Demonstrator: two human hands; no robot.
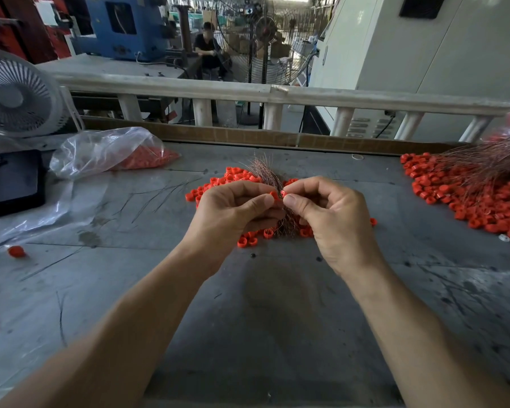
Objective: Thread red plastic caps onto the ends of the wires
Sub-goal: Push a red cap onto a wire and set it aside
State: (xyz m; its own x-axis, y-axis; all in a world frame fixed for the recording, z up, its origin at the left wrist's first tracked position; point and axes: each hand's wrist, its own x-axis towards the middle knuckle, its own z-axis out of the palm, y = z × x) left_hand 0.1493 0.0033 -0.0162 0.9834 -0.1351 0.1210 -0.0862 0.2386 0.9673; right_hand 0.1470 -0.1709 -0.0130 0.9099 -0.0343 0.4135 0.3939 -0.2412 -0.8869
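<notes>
Partly hidden behind both hands: thin coppery wire bundle point(267, 175), gripped in left hand point(233, 213). Small red plastic cap point(274, 195) pinched there; another point(283, 192) between right hand point(333, 219) fingertips, above grey table point(265, 319).

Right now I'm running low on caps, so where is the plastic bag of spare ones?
In the head view the plastic bag lies at the table's far left, beside the fan and behind the black tray.

White fan point(15, 97), black tablet point(12, 182) at left
</notes>
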